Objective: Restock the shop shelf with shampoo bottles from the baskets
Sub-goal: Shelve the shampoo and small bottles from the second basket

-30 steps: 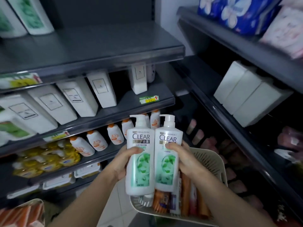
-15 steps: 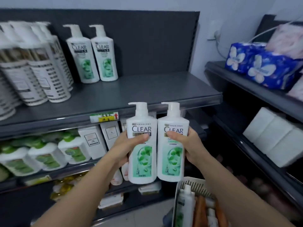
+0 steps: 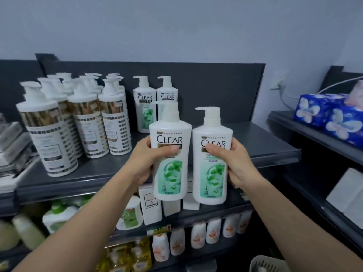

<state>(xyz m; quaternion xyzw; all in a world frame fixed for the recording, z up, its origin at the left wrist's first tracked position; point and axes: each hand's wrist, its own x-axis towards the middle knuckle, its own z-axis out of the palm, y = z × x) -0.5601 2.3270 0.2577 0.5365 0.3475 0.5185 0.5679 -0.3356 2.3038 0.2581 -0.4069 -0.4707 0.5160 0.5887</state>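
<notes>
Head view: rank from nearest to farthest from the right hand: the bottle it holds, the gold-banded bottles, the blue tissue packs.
1. Bottle in the right hand: the right CLEAR bottle, in its grip.
2. Blue tissue packs: side shelf, to the right.
3. Gold-banded bottles: top shelf, far left.

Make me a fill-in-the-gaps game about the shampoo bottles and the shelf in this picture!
1. Each hand holds ____ bottle: the left hand and the right hand.
2. The big word on the held bottles is ____.
3. At the back of the top shelf, ____ matching bottles already stand.
4. The blue packs on the side shelf have a ____ printed on them.

Missing words: one; CLEAR; two; butterfly
</notes>
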